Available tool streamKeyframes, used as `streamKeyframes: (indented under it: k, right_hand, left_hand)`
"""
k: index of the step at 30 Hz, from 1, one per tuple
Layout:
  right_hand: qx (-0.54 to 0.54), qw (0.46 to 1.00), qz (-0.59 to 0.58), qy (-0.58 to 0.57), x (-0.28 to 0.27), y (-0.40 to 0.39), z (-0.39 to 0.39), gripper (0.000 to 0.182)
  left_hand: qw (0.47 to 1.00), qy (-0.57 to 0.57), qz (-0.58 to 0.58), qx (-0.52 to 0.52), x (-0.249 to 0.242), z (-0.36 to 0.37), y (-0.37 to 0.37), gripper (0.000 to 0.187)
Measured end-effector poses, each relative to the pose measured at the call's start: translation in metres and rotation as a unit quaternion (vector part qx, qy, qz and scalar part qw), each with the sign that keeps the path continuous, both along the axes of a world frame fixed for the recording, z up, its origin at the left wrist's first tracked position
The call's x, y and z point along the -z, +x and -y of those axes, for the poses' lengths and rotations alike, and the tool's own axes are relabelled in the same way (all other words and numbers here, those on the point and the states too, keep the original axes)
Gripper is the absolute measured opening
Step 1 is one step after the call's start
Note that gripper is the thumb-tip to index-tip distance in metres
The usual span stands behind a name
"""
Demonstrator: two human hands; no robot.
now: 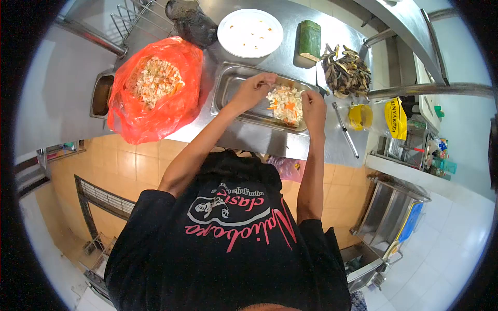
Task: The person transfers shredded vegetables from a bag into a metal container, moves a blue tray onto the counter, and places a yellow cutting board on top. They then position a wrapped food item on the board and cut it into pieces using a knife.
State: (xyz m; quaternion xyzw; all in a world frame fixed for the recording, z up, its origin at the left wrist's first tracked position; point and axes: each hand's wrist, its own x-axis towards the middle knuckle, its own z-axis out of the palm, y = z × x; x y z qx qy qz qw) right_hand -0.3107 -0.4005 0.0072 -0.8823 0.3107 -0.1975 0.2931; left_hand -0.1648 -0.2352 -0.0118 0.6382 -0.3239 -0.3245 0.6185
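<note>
A metal tray [236,78] lies on the steel table, with a heap of chopped white and orange vegetables [286,105] in its right part. Over the tray, my left hand [255,89] is at the heap's upper left, its fingers bent together near the edge of a thin clear sheet or bag that I cannot make out well. My right hand [314,110] is closed at the heap's right side, by the tray's right end. What either hand grips is too small to tell. To the left, an open red plastic bag [189,70] holds more of the chopped mix.
Behind the tray stand a white round tub [250,33], a dark plastic bag [192,23] and a green leaf-wrapped block [309,40]. Dark peelings [346,71], a knife-like tool [346,129] and a yellow container [360,117] are at the right. A shelf rail [430,92] juts in there.
</note>
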Motion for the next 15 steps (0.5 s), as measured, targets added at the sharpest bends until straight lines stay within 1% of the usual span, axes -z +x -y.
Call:
streamKeyframes:
  k: [1, 2, 3, 4, 5, 7, 8, 9, 11, 12, 13, 14, 15]
  right_hand:
    - [-0.005, 1.000, -0.001, -0.001, -0.002, 0.001, 0.000, 0.026]
    - [0.015, 0.998, -0.002, 0.058, -0.004, 0.000, -0.002, 0.025]
    - [0.033, 0.993, -0.001, 0.117, -0.007, 0.005, -0.002, 0.025]
    - [0.034, 0.982, 0.044, 0.178, -0.007, 0.012, -0.006, 0.025]
    - [0.038, 0.963, 0.023, 0.264, -0.011, 0.014, -0.008, 0.024]
    - [-0.020, 0.912, 0.117, 0.392, -0.024, 0.030, -0.025, 0.023]
    - [-0.021, 0.895, 0.120, 0.429, -0.029, 0.042, -0.035, 0.021]
    - [-0.044, 0.881, 0.137, 0.451, -0.033, 0.055, -0.047, 0.023]
    - [-0.071, 0.878, 0.114, 0.460, -0.046, 0.085, -0.074, 0.024]
    - [-0.086, 0.875, 0.109, 0.464, -0.053, 0.101, -0.089, 0.024]
    - [-0.126, 0.866, 0.106, 0.472, -0.059, 0.117, -0.105, 0.024]
    - [-0.164, 0.857, 0.103, 0.478, -0.064, 0.132, -0.122, 0.024]
    - [-0.173, 0.856, 0.098, 0.478, -0.066, 0.147, -0.138, 0.024]
  left_hand:
    - [0.999, -0.014, -0.028, -0.007, -0.006, -0.006, 0.005, 0.035]
    - [0.999, -0.015, -0.029, -0.012, -0.013, -0.014, 0.010, 0.035]
    - [0.996, -0.016, -0.085, -0.020, -0.021, -0.023, 0.016, 0.032]
    - [0.990, -0.016, -0.140, -0.031, -0.028, -0.033, 0.021, 0.030]
    - [0.989, -0.016, -0.137, -0.044, -0.035, -0.042, 0.026, 0.030]
    - [0.986, -0.029, -0.148, -0.071, -0.047, -0.067, 0.039, 0.028]
    - [0.986, -0.043, -0.138, -0.084, -0.049, -0.079, 0.046, 0.027]
    - [0.985, -0.040, -0.132, -0.107, -0.055, -0.094, 0.051, 0.027]
    - [0.974, -0.044, -0.145, -0.170, -0.071, -0.121, 0.058, 0.025]
    - [0.975, -0.058, -0.077, -0.202, -0.062, -0.134, 0.068, 0.024]
    - [0.972, -0.059, -0.074, -0.215, -0.057, -0.149, 0.078, 0.024]
    - [0.968, -0.041, -0.005, -0.249, -0.051, -0.165, 0.089, 0.023]
    - [0.958, -0.022, 0.063, -0.280, -0.048, -0.180, 0.095, 0.022]
